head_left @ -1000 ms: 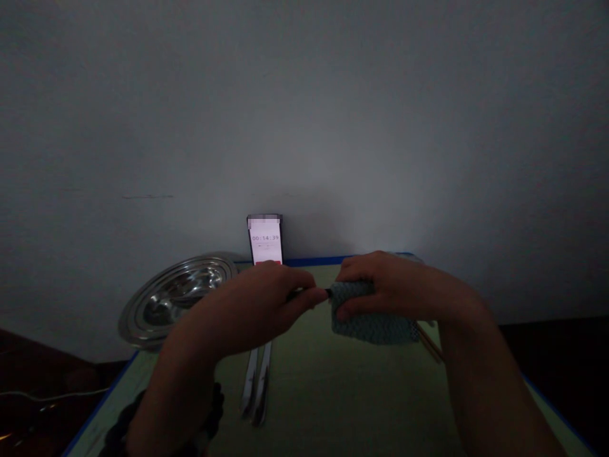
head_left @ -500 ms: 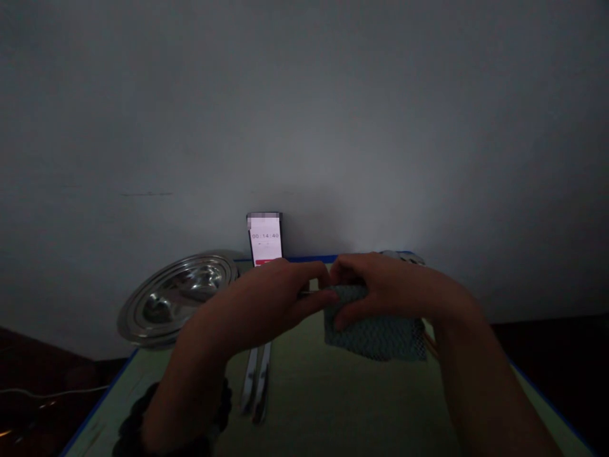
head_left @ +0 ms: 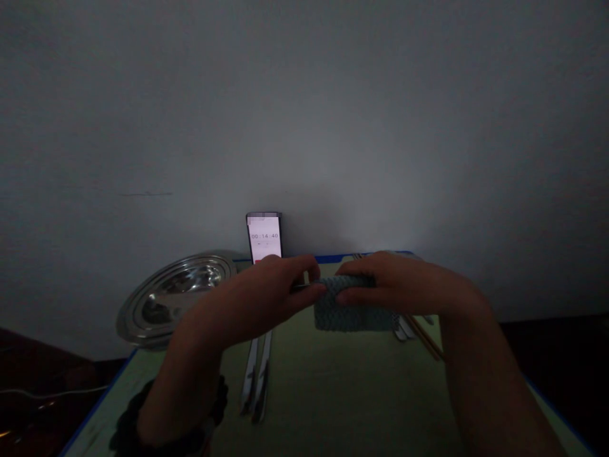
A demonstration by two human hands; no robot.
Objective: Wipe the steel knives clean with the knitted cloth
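Note:
A grey-green textured cloth (head_left: 354, 319) is held above the table in my right hand (head_left: 387, 282), thumb in front and fingers behind its folded top. My left hand (head_left: 285, 285) is closed in a pinch at the cloth's left end. A thin, pale utensil (head_left: 301, 287) shows between its thumb and fingers. Its far end is hidden, so I cannot tell its exact kind. Below my left wrist, two table knives (head_left: 255, 381) lie side by side. Wooden chopsticks (head_left: 427, 339) and metal cutlery (head_left: 404, 328) lie beneath my right hand, partly covered by it.
An oval stainless steel dish (head_left: 143, 304) stands at the table's back left. A phone (head_left: 265, 238) showing a timer leans on the grey wall (head_left: 304, 127). The green table (head_left: 323, 393) has a blue edge. A white cable (head_left: 52, 395) runs at the far left.
The cloth has moved slightly left and up, and hangs more folded. My right fingers have shifted over its top. More of the chopsticks and cutlery on the right shows.

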